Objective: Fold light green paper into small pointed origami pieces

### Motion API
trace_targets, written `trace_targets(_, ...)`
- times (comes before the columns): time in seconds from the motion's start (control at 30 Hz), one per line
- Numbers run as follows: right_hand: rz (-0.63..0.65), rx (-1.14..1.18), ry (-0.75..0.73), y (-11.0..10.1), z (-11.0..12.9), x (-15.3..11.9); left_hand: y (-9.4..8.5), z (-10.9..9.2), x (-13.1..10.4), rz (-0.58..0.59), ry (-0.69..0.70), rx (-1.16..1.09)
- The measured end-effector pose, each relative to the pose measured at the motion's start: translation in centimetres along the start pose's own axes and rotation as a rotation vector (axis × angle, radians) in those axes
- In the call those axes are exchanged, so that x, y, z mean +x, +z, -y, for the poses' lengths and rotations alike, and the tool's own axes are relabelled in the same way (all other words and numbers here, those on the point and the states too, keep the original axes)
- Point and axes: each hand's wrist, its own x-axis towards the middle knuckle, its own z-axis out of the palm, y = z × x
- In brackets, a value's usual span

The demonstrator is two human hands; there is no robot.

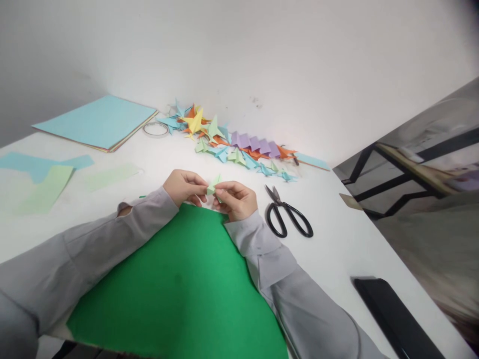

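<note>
Between my two hands is a small folded piece of light green paper (214,185), held above the far edge of a green sheet (179,279). My left hand (186,186) pinches its left side between thumb and fingers. From the right, my right hand (237,199) grips it with thumb and forefinger. The fingertips cover part of the folds. Black-handled scissors (286,212) lie just right of my right hand, blades slightly apart and pointing away.
Along the wall lie several folded paper birds (194,122) and purple folded pieces (254,143). A stack of coloured paper (97,122), a roll of tape (155,129) and paper offcuts (48,187) are at the left. A black phone-like object (396,316) rests near the right edge.
</note>
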Motion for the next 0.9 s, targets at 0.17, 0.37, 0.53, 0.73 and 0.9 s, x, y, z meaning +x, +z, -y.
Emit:
trace_targets(0.17, 0.018, -0.025, 0.011, -0.13, 0.00, -0.19, 0.04, -0.18, 0.03, 0.029, -0.022, -0.035)
trace_targets(0.37, 0.025, -0.043, -0.056, 0.03, -0.02, -0.32, 0.27, -0.38, -0.15, 0.008, 0.010, -0.037)
trace_targets(0.53, -0.014, 0.051, -0.093, 0.08, -0.15, -0.02, 0.27, 0.06, -0.14, -0.010, 0.098, -0.010)
trace_targets(0.73, -0.005, -0.085, -0.078, 0.18, 0.11, -0.21, 0.29, 0.27, -0.29, -0.009, 0.182, 0.045)
trace_targets(0.9, -0.020, -0.060, -0.063, 0.17, 0.20, -0.25, 0.23, 0.17, -0.52, -0.006, 0.215, 0.147)
